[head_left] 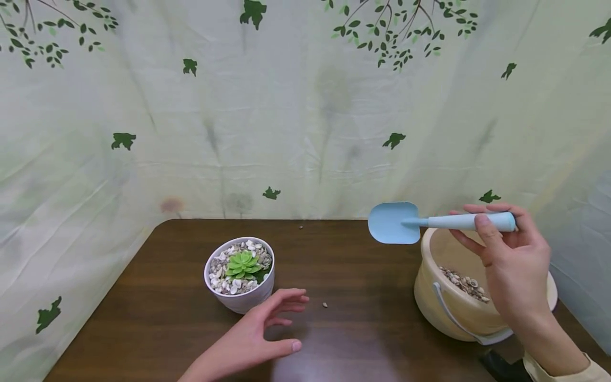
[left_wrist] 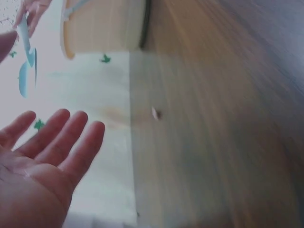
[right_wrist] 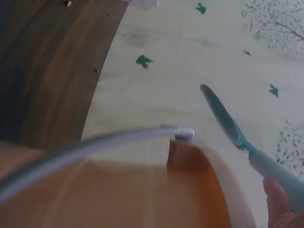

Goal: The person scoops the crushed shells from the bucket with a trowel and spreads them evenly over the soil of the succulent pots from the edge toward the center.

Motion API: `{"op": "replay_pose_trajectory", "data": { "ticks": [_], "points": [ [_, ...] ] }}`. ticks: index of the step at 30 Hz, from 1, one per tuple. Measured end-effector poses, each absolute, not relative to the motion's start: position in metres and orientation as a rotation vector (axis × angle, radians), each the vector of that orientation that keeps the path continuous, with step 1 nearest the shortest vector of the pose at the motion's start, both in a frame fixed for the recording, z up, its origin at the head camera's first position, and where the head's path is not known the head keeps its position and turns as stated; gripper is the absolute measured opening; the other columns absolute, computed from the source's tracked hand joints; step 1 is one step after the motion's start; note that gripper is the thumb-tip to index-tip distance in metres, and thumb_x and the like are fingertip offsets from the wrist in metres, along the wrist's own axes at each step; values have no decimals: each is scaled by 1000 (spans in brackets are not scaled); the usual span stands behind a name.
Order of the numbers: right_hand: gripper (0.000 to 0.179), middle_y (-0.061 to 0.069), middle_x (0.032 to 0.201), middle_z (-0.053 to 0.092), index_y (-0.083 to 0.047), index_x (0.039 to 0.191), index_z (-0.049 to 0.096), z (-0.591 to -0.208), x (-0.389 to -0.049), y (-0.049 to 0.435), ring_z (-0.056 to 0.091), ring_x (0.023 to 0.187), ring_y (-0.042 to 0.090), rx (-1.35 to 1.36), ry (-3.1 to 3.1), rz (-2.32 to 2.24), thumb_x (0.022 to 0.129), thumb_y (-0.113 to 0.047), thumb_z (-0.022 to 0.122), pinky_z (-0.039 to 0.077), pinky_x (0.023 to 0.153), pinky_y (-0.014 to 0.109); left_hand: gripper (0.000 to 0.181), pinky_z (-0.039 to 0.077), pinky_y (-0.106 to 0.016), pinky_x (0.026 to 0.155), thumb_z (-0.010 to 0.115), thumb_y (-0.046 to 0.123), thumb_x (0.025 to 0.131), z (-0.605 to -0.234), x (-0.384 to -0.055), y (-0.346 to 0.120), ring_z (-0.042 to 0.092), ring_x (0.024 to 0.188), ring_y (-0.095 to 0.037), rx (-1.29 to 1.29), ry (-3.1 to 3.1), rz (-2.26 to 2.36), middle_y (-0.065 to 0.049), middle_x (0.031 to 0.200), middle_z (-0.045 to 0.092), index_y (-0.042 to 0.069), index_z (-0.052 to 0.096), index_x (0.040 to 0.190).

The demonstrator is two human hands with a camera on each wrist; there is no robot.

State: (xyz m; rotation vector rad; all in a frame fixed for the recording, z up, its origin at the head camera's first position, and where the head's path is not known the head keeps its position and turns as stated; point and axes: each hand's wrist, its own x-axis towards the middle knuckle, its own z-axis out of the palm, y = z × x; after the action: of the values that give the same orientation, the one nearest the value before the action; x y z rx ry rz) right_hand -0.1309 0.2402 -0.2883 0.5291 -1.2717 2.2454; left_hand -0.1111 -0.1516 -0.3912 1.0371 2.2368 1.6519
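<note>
My right hand [head_left: 517, 265] grips a light blue toy shovel [head_left: 393, 223] by its handle, raised over a cream bucket [head_left: 436, 307]. The shovel's blade points left, and the right wrist view shows the shovel [right_wrist: 223, 116] from its side, above the bucket's rim. Inside the bucket lie small pebbles [head_left: 465, 284]. My left hand [head_left: 253, 337] holds nothing; its fingers are extended and the thumb stands apart. Just beyond it is a white pot [head_left: 243, 302] holding a green succulent [head_left: 242, 264] among pale pebbles [head_left: 221, 276].
The brown wooden table [head_left: 334, 265] ends at a pale curtain [head_left: 296, 106] printed with leaves. One stray pebble [head_left: 325, 305] lies mid-table, another tiny bit near the back edge. A grey-blue handle [head_left: 453, 315] hangs down the bucket's front.
</note>
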Motion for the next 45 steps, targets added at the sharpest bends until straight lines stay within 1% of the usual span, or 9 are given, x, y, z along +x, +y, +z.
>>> {"op": "replay_pose_trajectory", "data": {
  "ticks": [6,10,14,18,22,26,32,40,45],
  "points": [
    [28,29,111,64,17,121,46,-283,-131,262,66,98,43,554,-1210,2295,94,21,42,50,81,50,60,46,-38,97,72,25,91,-385,-119,-123,52,125,-18,1012,2225,1642,6,138,52,28,42,143],
    [31,28,108,65,16,124,47,-279,-129,276,67,96,41,499,-1202,2268,94,20,45,51,77,49,61,45,-39,98,75,28,89,-384,-126,-103,52,124,-15,966,2229,1625,11,137,52,34,43,141],
    [34,27,107,66,14,126,47,-274,-129,285,69,92,39,459,-1208,2238,93,19,47,51,74,47,61,45,-39,97,76,28,87,-383,-134,-90,52,123,-13,939,2267,1612,12,135,52,34,44,140],
    [35,28,110,64,12,128,45,-271,-133,294,68,90,42,470,-1184,2234,94,18,48,51,74,46,61,46,-38,96,76,31,87,-382,-142,-81,52,123,-12,903,2312,1602,11,135,53,34,46,139],
    [38,22,113,64,4,130,43,-273,-134,310,70,91,33,387,-1230,2158,94,10,54,53,71,39,59,46,-39,97,74,38,88,-384,-150,-69,52,124,-15,899,2316,1592,10,134,53,32,47,139],
    [45,17,117,61,-1,135,44,-277,-135,323,71,89,22,230,-1321,2017,93,2,60,54,67,30,56,45,-38,97,72,37,89,-384,-157,-56,51,124,-17,925,2300,1571,11,136,52,30,47,139],
    [42,9,119,59,-4,137,50,-283,-136,335,70,88,11,53,-1462,1854,96,0,56,52,63,18,56,44,-33,97,72,39,89,-380,-165,-33,49,123,-9,955,2257,1544,14,136,51,31,48,138],
    [44,3,114,58,-8,139,52,-293,-142,347,68,87,5,60,-1606,1781,96,3,55,50,59,14,57,46,-30,94,72,40,88,-374,-175,7,47,122,-3,965,2205,1562,16,134,49,32,48,138],
    [47,4,110,63,-5,138,52,-299,-149,351,69,88,6,185,-1623,1815,94,9,55,51,62,16,61,44,-28,95,72,39,89,-372,-182,26,46,126,-8,961,2193,1596,15,138,46,31,44,142]
  ]
}}
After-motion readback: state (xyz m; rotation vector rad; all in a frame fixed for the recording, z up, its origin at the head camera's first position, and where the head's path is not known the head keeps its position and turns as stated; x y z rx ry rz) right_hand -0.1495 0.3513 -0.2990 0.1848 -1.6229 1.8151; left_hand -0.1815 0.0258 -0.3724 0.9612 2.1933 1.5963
